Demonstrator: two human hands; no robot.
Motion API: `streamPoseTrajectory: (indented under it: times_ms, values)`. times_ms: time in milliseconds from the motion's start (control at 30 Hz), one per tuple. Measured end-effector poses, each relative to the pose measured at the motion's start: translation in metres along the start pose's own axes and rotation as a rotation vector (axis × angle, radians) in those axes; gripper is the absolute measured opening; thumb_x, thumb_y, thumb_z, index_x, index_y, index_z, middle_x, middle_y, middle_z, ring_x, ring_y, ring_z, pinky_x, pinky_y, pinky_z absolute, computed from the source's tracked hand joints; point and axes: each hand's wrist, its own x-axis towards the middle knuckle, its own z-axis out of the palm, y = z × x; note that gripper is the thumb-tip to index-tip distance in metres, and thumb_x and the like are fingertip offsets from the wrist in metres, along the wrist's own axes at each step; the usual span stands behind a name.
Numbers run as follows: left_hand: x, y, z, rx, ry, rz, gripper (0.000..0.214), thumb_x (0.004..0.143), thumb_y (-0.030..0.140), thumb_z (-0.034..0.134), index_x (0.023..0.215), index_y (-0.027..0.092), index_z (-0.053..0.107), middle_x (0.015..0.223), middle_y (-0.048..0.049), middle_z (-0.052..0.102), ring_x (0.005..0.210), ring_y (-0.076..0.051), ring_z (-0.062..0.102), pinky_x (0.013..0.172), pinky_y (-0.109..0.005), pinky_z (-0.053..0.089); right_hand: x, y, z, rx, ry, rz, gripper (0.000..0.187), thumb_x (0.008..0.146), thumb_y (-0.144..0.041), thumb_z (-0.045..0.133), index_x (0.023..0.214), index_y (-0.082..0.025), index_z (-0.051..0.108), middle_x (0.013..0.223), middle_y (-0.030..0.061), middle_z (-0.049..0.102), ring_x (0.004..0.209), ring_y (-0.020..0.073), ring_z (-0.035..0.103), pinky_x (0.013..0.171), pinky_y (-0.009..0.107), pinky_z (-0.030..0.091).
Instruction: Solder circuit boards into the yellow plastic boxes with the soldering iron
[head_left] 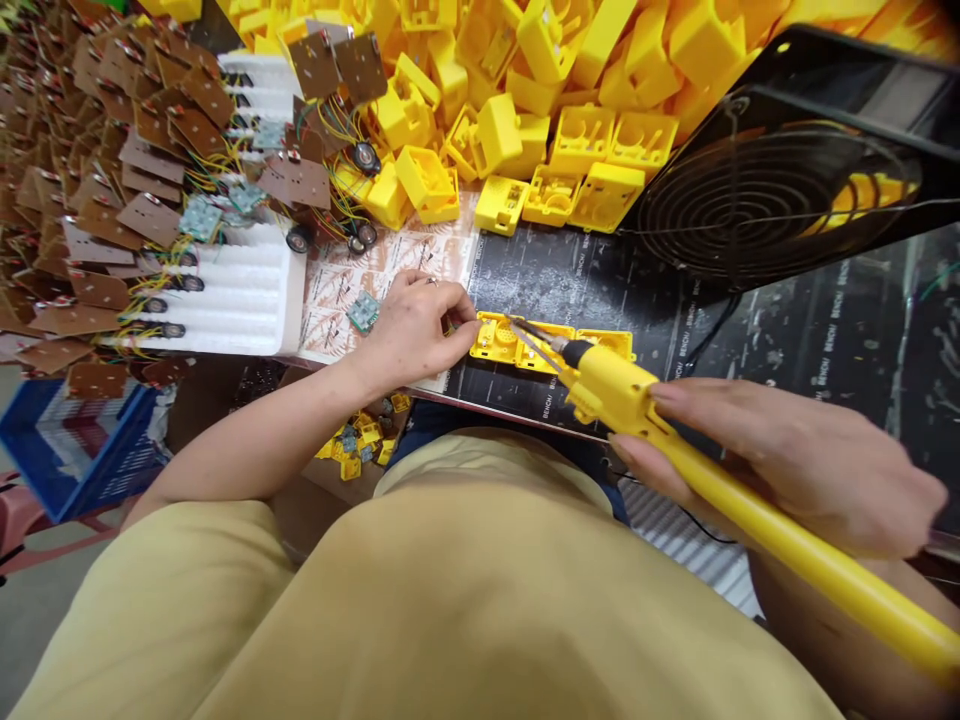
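My right hand (795, 460) is wrapped round a yellow soldering iron (611, 385), which looks like the gun type with a thin feed tube beside its tip. The metal tip points left over a row of small yellow plastic cases (606, 343) lying open side up on the dark bench mat. At the row's left end, my left hand (424, 325) has its fingers bent and its thumb and forefinger closed at the edge of the leftmost yellow plastic case (495, 338). Any small part between those fingertips is hidden. A small green circuit board (364, 311) lies just left of that hand.
Yellow cases (499, 135) are heaped along the back. A black fan (780, 170) stands at right. Brown circuit boards (97, 190) with wires and small round speakers pile up at left, partly on white foam trays (225, 300). Below are a blue crate (82, 450) and loose yellow parts (364, 440).
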Motion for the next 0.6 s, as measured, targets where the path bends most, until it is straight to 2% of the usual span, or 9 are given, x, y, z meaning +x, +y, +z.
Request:
streamPoseTrajectory:
  times_ms: [67, 100, 200, 367, 467, 600]
  values:
    - [-0.001, -0.001, 0.000, -0.019, 0.000, -0.007, 0.015, 0.082, 0.032, 0.057, 0.074, 0.021, 0.063, 0.074, 0.0008, 0.073, 0.077, -0.018, 0.066, 0.109, -0.044, 0.043, 0.003, -0.001, 0.003, 0.030, 0.012, -0.093, 0.054, 0.079, -0.011, 0.088, 0.127, -0.021, 0.067, 0.095, 0.0011, 0.079, 0.083, 0.0193, 0.078, 0.080, 0.028, 0.069]
    - [-0.001, -0.001, 0.001, -0.025, 0.003, -0.008, 0.015, 0.082, 0.032, 0.057, 0.075, 0.021, 0.063, 0.074, 0.0008, 0.072, 0.077, -0.018, 0.066, 0.108, -0.044, 0.043, 0.004, -0.001, 0.005, 0.039, 0.015, -0.093, 0.053, 0.079, -0.010, 0.088, 0.126, -0.022, 0.067, 0.094, 0.0003, 0.079, 0.083, 0.0194, 0.078, 0.081, 0.030, 0.069]
    - [-0.001, -0.002, 0.001, -0.034, 0.001, -0.006, 0.014, 0.082, 0.032, 0.056, 0.075, 0.021, 0.063, 0.074, 0.0007, 0.072, 0.077, -0.019, 0.066, 0.108, -0.044, 0.043, 0.007, -0.002, 0.013, 0.035, 0.012, -0.068, 0.047, 0.082, -0.012, 0.086, 0.121, -0.027, 0.066, 0.093, -0.0023, 0.079, 0.083, 0.0194, 0.078, 0.081, 0.033, 0.071]
    - [-0.001, -0.002, 0.003, -0.023, 0.001, 0.015, 0.014, 0.082, 0.031, 0.056, 0.074, 0.021, 0.062, 0.075, 0.0005, 0.073, 0.075, -0.018, 0.065, 0.107, -0.045, 0.043, 0.019, -0.006, 0.019, -0.001, 0.100, -0.207, 0.041, 0.076, -0.010, 0.090, 0.110, -0.022, 0.069, 0.085, -0.0007, 0.078, 0.071, 0.0181, 0.076, 0.074, 0.029, 0.070]
    - [0.000, -0.002, 0.004, -0.012, 0.007, 0.022, 0.013, 0.082, 0.029, 0.057, 0.074, 0.021, 0.062, 0.075, 0.0008, 0.073, 0.075, -0.018, 0.065, 0.107, -0.045, 0.043, 0.014, -0.005, 0.011, 0.014, 0.032, -0.114, 0.042, 0.081, -0.010, 0.086, 0.116, -0.024, 0.069, 0.089, -0.0005, 0.079, 0.078, 0.0189, 0.078, 0.079, 0.030, 0.070]
    - [-0.001, -0.002, 0.004, -0.010, 0.011, 0.026, 0.012, 0.082, 0.029, 0.057, 0.074, 0.021, 0.062, 0.076, 0.0012, 0.073, 0.074, -0.017, 0.065, 0.106, -0.044, 0.043, -0.007, 0.003, -0.001, 0.014, 0.051, 0.099, 0.041, 0.087, -0.023, 0.084, 0.125, -0.028, 0.070, 0.094, 0.0015, 0.079, 0.082, 0.0213, 0.078, 0.068, 0.029, 0.068]
